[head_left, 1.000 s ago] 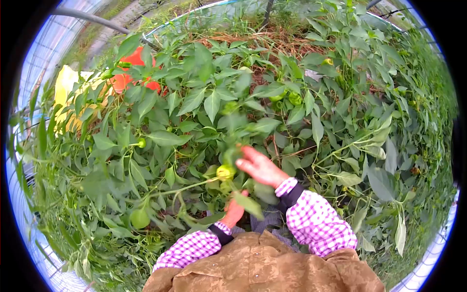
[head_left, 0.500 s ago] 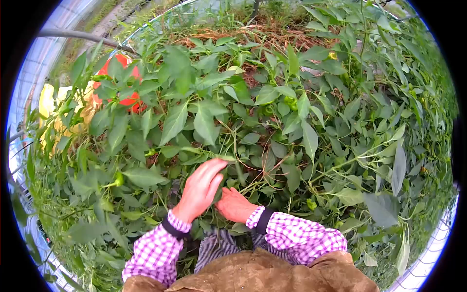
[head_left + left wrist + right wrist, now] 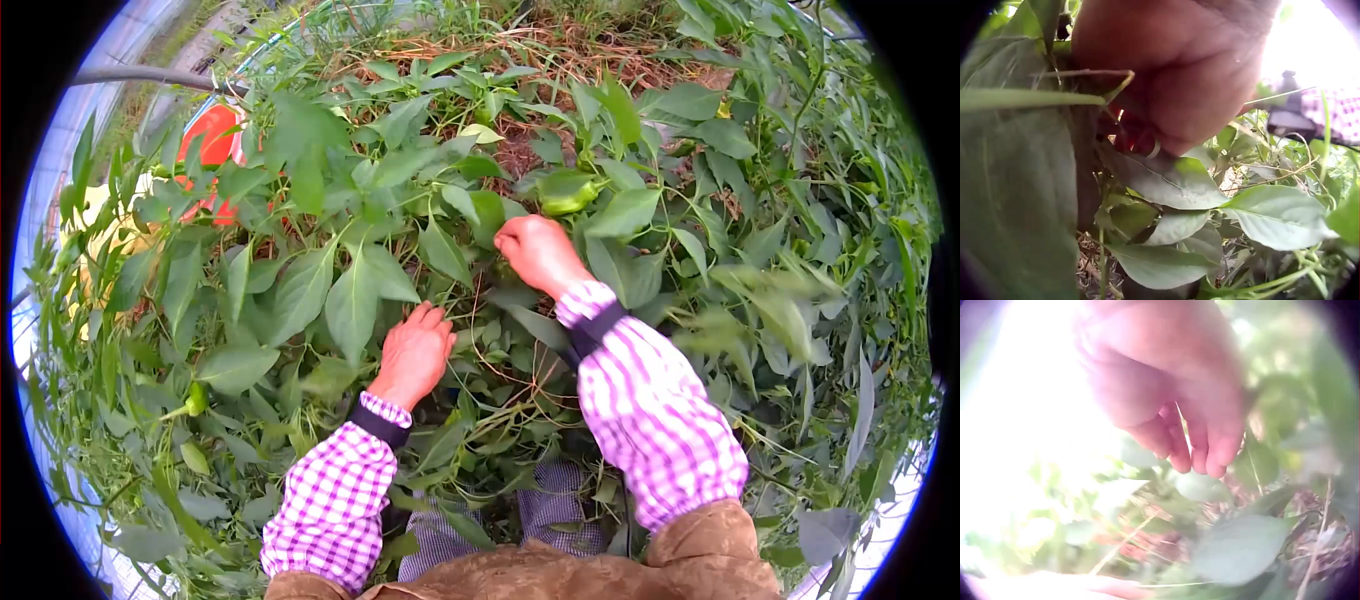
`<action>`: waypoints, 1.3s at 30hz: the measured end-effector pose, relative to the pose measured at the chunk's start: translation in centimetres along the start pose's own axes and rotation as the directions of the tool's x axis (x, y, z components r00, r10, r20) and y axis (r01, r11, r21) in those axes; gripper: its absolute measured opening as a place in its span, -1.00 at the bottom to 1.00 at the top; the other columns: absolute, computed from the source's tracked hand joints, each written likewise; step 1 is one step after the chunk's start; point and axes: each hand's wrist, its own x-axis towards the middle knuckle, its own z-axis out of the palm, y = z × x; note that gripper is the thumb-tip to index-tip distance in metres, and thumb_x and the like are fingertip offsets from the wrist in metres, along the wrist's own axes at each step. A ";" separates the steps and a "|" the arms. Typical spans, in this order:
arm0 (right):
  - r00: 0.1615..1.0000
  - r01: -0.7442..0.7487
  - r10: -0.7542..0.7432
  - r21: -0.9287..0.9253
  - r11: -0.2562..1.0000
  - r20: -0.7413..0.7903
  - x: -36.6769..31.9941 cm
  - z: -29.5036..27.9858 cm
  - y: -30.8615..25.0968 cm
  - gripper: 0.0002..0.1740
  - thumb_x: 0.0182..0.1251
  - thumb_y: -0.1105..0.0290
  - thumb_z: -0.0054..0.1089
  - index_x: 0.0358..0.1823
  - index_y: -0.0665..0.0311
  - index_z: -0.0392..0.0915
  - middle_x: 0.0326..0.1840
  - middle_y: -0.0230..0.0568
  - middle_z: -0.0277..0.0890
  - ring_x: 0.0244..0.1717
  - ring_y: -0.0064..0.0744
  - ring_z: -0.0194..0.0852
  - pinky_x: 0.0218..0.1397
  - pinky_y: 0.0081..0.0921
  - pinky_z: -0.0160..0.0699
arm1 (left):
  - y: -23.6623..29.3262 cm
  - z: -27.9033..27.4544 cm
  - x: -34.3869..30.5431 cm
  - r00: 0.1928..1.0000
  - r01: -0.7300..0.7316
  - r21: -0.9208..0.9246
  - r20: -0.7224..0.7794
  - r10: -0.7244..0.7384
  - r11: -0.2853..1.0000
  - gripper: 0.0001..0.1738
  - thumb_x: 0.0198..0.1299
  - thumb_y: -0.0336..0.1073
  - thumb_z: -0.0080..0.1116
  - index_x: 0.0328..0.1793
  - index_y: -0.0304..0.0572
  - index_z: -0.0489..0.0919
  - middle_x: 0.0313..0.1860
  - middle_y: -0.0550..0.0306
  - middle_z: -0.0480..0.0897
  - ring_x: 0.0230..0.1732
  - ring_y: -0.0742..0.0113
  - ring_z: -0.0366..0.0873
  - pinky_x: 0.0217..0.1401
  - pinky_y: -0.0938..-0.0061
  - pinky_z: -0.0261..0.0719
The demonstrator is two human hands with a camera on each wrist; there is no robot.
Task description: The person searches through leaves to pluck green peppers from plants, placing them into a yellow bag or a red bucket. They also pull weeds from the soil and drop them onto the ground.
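Among leafy pepper plants, a pale green pepper (image 3: 568,195) hangs under broad leaves, just beyond my right hand (image 3: 540,255). In the right wrist view the fingers (image 3: 1216,459) of that hand bend loosely downward, and nothing shows in their grasp. My left hand (image 3: 412,355) lies lower and to the left, back upward, its fingers reaching in among the leaves. From the left wrist, the palm (image 3: 1204,81) sits over a large leaf (image 3: 1172,181), with the fingertips partly hidden behind foliage.
Another small green pepper (image 3: 196,400) hangs at the left. Behind the plants are a red container (image 3: 212,135) and a yellow bag (image 3: 100,230). A grey pipe (image 3: 150,77) crosses the upper left. Dry straw (image 3: 480,45) covers ground at the back. Thin stems cross between the hands.
The hands were close together low among the leaves half a second ago. My right hand has since moved up and forward toward the pepper; the left has shifted slightly down.
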 end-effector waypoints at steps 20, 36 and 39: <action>0.865 0.467 -0.224 -0.558 0.686 0.449 3.7 3.3 4.8 -0.77 0.13 0.36 0.08 -0.24 0.26 0.64 -0.10 -0.10 0.61 0.00 -0.21 0.55 0.07 -0.22 0.51 | -1.0 0.6 -0.3 0.999 -0.008 -0.398 -0.039 -0.008 0.917 -0.62 0.15 -0.18 0.21 0.05 -0.21 0.61 0.21 -0.02 0.53 0.37 -0.02 0.32 0.35 0.15 0.33; 0.822 -0.233 -0.142 0.553 0.800 0.552 -2.4 -1.3 -0.4 -0.68 0.45 0.18 0.01 -0.28 0.30 0.54 -0.43 -0.42 0.49 -0.50 -0.64 0.40 -0.42 -0.62 0.47 | 0.1 -0.1 0.5 0.997 -0.077 -0.991 -0.080 -0.022 0.108 -0.22 0.22 -0.16 0.15 0.49 -0.35 0.14 0.42 -0.07 0.28 0.46 0.12 0.17 0.51 0.26 0.00; 0.738 -0.397 -0.217 0.671 0.626 0.639 -1.0 -0.6 -1.2 -0.70 0.44 0.21 0.06 -0.26 0.33 0.55 -0.33 -0.35 0.58 -0.44 -0.63 0.55 -0.42 -0.65 0.58 | 0.2 0.9 1.0 0.977 -0.035 -0.891 -0.125 -0.171 0.452 -0.25 0.05 -0.38 0.33 0.40 -0.32 0.30 0.29 0.05 0.42 0.35 0.27 0.29 0.43 0.37 0.13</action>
